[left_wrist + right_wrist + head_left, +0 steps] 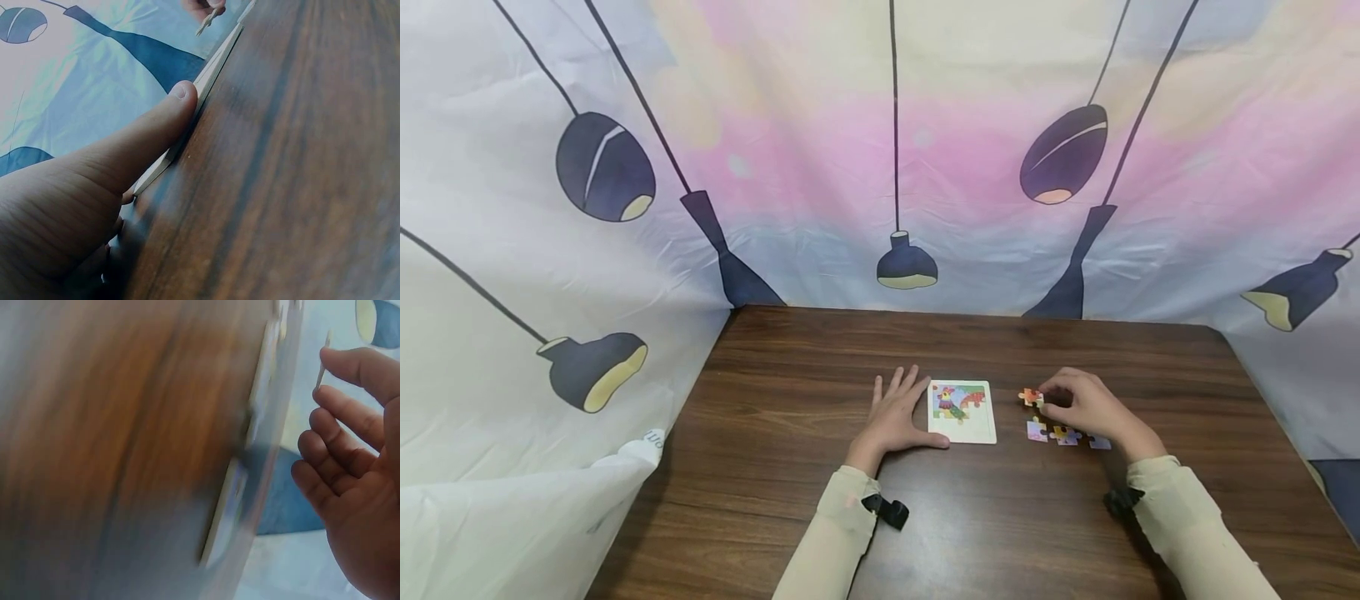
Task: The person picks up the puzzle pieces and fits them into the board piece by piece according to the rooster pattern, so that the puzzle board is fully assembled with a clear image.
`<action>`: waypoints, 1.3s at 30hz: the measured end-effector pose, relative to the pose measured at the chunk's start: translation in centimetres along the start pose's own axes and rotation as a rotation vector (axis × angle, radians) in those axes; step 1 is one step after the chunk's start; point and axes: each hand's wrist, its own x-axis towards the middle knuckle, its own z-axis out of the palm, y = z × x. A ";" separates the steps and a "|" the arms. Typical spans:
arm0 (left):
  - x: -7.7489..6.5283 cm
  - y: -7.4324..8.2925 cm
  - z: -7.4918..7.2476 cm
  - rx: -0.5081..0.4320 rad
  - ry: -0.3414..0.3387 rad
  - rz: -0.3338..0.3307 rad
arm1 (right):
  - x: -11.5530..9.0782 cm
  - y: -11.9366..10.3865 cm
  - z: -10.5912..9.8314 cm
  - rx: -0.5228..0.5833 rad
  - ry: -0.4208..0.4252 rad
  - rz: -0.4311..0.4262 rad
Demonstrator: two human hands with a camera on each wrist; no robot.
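Right of centre in the lower half of the head view, the right hand pinches one orange-red puzzle piece between thumb and finger; left of it, the left hand lies widely spread on the tabletop, its thumb touching the lower left of a puzzle board; the board sits near the centre of the frame, between the two hands, its upper part filled with a bright bird picture, its lower part bare and cream.

The right wrist view shows what the head view leaves unclear: at the upper right, the held piece stands edge-on, clear of the tabletop, and the other three fingers curl loosely without holding anything; the left wrist view shows the board's thin side edge with the thumb against it, and at the top, the other hand's fingertips with the piece.

Counted, there are two hands, one board, one held piece and at least three loose pieces in a row below the right hand, the rightmost partly hidden; two pale sleeves enter from the bottom.
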 end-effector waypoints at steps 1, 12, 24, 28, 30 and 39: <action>0.0 0.0 0.0 -0.001 -0.001 -0.001 | 0.2 -0.3 0.2 0.001 -0.003 -0.003; 0.0 0.1 -0.1 -0.005 -0.007 -0.008 | 2.3 -2.7 2.4 0.000 -0.060 -0.053; 0.0 0.0 -0.1 -0.006 -0.001 -0.012 | 3.7 -4.1 3.3 0.029 -0.096 -0.074; 0.1 0.1 -0.1 -0.004 -0.004 -0.016 | 4.0 -4.4 3.7 0.048 -0.098 -0.094; 0.1 0.1 0.0 -0.003 -0.007 -0.020 | 4.1 -4.5 3.9 0.047 -0.095 -0.102; 0.1 0.1 0.1 -0.005 -0.008 -0.020 | 4.6 -4.9 4.3 0.054 -0.124 -0.112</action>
